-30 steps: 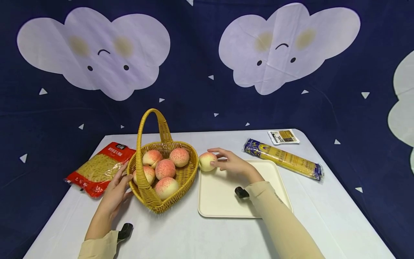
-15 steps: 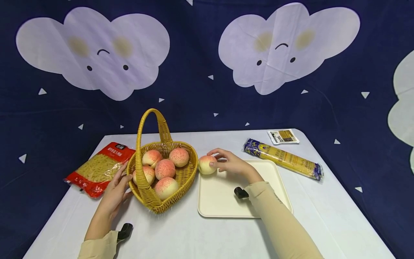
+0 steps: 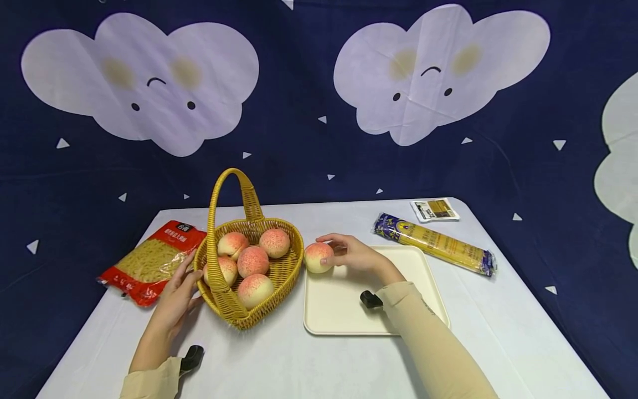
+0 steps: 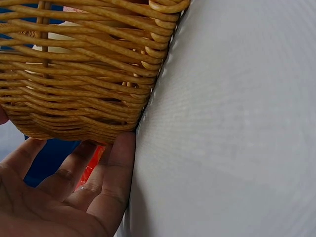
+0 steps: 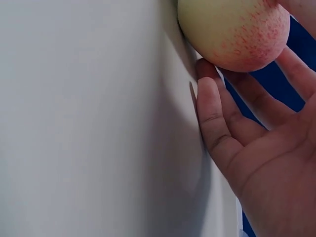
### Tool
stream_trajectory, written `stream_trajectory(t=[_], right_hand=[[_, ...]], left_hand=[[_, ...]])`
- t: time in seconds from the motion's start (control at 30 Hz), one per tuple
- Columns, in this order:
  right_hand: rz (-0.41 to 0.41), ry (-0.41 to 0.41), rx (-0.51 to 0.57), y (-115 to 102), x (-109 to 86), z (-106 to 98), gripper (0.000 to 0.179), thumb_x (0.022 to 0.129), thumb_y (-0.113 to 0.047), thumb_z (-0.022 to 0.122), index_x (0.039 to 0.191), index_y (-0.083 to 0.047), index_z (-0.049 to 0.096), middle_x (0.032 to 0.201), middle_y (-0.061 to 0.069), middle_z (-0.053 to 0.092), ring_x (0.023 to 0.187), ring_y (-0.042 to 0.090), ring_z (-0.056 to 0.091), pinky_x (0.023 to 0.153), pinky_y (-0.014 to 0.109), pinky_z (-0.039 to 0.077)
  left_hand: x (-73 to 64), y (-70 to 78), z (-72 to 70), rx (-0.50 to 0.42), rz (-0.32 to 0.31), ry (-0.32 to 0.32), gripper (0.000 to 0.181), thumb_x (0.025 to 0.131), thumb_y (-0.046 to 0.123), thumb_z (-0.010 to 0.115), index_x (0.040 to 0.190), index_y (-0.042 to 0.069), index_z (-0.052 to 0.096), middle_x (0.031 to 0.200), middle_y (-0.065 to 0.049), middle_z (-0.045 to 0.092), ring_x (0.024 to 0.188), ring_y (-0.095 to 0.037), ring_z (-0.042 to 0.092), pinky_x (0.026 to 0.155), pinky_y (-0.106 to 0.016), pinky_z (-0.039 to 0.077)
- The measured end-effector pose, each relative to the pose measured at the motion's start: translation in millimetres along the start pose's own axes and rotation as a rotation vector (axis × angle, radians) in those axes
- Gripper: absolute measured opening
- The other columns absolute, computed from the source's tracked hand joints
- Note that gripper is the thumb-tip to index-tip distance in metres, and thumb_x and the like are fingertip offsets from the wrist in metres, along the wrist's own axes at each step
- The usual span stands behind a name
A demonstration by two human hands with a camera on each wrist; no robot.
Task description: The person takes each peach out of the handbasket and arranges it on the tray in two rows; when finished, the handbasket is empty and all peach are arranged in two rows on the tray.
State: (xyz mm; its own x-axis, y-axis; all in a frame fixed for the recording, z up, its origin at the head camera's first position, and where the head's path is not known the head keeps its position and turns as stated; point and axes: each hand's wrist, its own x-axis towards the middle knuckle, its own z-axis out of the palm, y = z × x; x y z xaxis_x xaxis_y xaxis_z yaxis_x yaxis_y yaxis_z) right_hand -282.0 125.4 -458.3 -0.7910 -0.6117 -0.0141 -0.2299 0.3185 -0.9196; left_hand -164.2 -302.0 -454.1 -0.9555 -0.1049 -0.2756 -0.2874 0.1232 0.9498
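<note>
A heart-shaped yellow wicker basket [image 3: 286, 271] with a tall handle holds several pink-and-cream peaches [image 3: 253, 262]. My left hand [image 3: 171, 302] rests against the basket's left side. In the left wrist view, its fairly straight fingers [image 4: 116, 173] touch the woven wall low down near the table. To the right of the basket, another peach [image 3: 318, 258] sits at the far left corner of the cream tray [image 3: 349, 310]. My right hand [image 3: 351, 254] holds that peach, thumb on the near side. The right wrist view shows its fingers [image 5: 210, 98] beside and behind the peach [image 5: 237, 29].
A red bag of pasta [image 3: 154, 260] lies left of the basket, beyond my left hand. Behind the tray lies a long pack of spaghetti [image 3: 433, 244], with a small flat packet [image 3: 435, 210] farther back. A dark blue cloud-patterned curtain [image 3: 299, 111] hangs behind the white table [image 3: 279, 366].
The peach at my right hand has turned so more of its pink side shows, and it has shifted slightly nearer. My left hand and the basket have stayed in place.
</note>
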Motion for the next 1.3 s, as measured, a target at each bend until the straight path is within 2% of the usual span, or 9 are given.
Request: stream_trajectory(t=[0.1,0.33,0.5,0.57,0.93,1.17,1.3], right_hand=[[-0.015,0.037,-0.002,0,-3.8,-1,0.06,0.095,-0.009,0.079,0.151,-0.007,0.058,0.145,0.021,0.065,0.128,0.037,0.07,0.117,0.05,0.051],[0.012,0.098,-0.01,0,-7.4,-5,0.059,0.094,-0.012,0.082,0.148,-0.01,0.059,0.138,0.021,0.066,0.115,0.029,0.075,0.107,0.045,0.055],[0.029,0.096,-0.019,1,-5.4,-6,0.06,0.095,-0.015,0.081,0.149,-0.011,0.057,0.14,0.021,0.065,0.119,0.03,0.073,0.109,0.046,0.054],[0.035,0.096,-0.018,1,-4.7,-6,0.061,0.095,-0.015,0.081,0.15,-0.011,0.056,0.142,0.021,0.064,0.122,0.032,0.072,0.111,0.048,0.053],[0.061,0.098,-0.02,-2,-5.6,-10,0.065,0.093,-0.018,0.083,0.152,-0.014,0.055,0.145,0.02,0.062,0.127,0.034,0.07,0.114,0.053,0.051],[0.05,0.113,-0.046,-4,-7.1,-18,0.066,0.095,-0.014,0.082,0.153,-0.008,0.053,0.142,0.023,0.062,0.122,0.034,0.072,0.112,0.053,0.052],[0.034,0.112,-0.073,-8,-7.9,-24,0.066,0.095,-0.014,0.081,0.154,-0.006,0.051,0.146,0.026,0.061,0.126,0.038,0.069,0.114,0.054,0.052]], left_hand=[[0.4,-0.5,0.1,-0.001,0.0,0.001,0.065,0.115,0.041,0.044,0.171,0.048,0.012,0.18,-0.014,0.016,0.157,-0.036,0.034,0.094,-0.022,0.058],[1.3,-1.3,-0.1,0.013,0.003,0.003,0.065,0.115,0.043,0.044,0.171,0.048,0.012,0.18,-0.016,0.016,0.157,-0.038,0.034,0.105,-0.032,0.058],[1.1,-1.6,0.1,-0.001,-0.007,0.008,0.065,0.115,0.042,0.044,0.171,0.049,0.012,0.18,-0.014,0.017,0.158,-0.036,0.034,0.094,-0.021,0.058],[0.8,-1.7,0.0,-0.006,-0.009,0.009,0.065,0.115,0.042,0.044,0.171,0.05,0.013,0.18,-0.013,0.017,0.158,-0.036,0.033,0.093,-0.021,0.058],[-0.5,-0.7,0.3,0.003,0.0,0.009,0.064,0.115,0.042,0.045,0.171,0.049,0.014,0.179,-0.015,0.019,0.155,-0.035,0.037,0.099,-0.026,0.06],[0.6,-1.1,-0.5,0.035,0.02,0.014,0.063,0.115,0.043,0.044,0.171,0.048,0.015,0.176,-0.016,0.024,0.141,-0.024,0.047,0.097,-0.025,0.059],[0.2,-1.3,-0.7,0.039,0.023,0.012,0.064,0.115,0.043,0.045,0.171,0.047,0.016,0.176,-0.016,0.025,0.134,-0.016,0.051,0.098,-0.027,0.059]])
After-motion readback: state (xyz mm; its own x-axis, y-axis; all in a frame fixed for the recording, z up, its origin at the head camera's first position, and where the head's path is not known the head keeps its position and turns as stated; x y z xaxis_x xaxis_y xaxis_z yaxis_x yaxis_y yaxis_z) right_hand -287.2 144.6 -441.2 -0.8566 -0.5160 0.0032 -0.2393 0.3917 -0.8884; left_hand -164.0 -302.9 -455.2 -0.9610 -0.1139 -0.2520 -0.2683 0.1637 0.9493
